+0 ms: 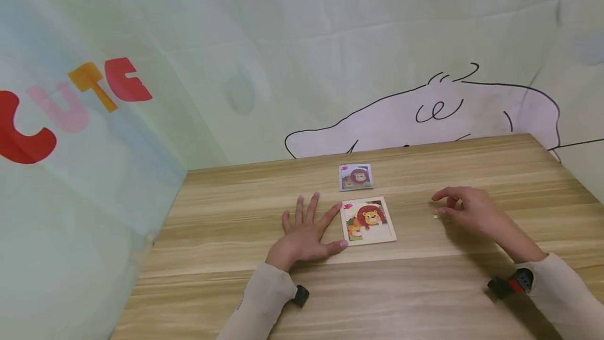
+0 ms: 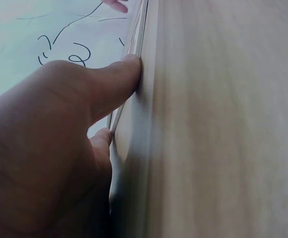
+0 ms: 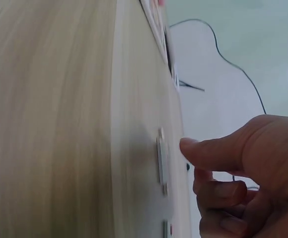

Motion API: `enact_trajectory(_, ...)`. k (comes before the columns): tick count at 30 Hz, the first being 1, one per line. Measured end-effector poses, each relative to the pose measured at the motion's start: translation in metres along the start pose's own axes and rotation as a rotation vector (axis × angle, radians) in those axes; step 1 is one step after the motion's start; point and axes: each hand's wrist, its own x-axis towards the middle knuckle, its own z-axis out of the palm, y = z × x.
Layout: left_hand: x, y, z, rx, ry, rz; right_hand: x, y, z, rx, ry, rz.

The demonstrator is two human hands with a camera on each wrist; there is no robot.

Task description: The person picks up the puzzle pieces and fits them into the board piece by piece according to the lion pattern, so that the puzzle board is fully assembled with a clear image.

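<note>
A square wooden jigsaw board (image 1: 373, 232) with a lion picture lies on the table; its lower right part is bare and pale. My left hand (image 1: 304, 240) is spread on the wood at the board's left, index fingertip at the upper left corner and thumb at the lower left. Behind the board lies a smaller card (image 1: 356, 177) with a similar lion picture. To the right, my right hand (image 1: 474, 211) hovers with loosely bent fingers and nothing visible in them. Small flat pieces, one of them a jigsaw piece (image 3: 162, 161), lie on the table beneath it.
The wood-grain table (image 1: 226, 214) meets a printed cloth backdrop (image 1: 264, 67) at its back and left edges. Another thin piece (image 3: 167, 229) lies near the bottom of the right wrist view. Dark bands (image 1: 511, 283) sit at both wrists.
</note>
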Motion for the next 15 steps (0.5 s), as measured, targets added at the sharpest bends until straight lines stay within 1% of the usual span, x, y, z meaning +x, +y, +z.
enact_trajectory(6,0.004,-0.003,0.005,-0.021,-0.008,0.004,-0.006,0.013,-0.005,-0.047,-0.020,-0.001)
enact_trajectory(10,0.003,-0.004,0.005,-0.027,0.001,-0.003,-0.006,0.014,-0.004,-0.074,-0.022,0.004)
enact_trajectory(15,0.002,-0.003,0.004,-0.023,0.008,-0.003,-0.005,0.012,-0.004,-0.069,-0.040,0.025)
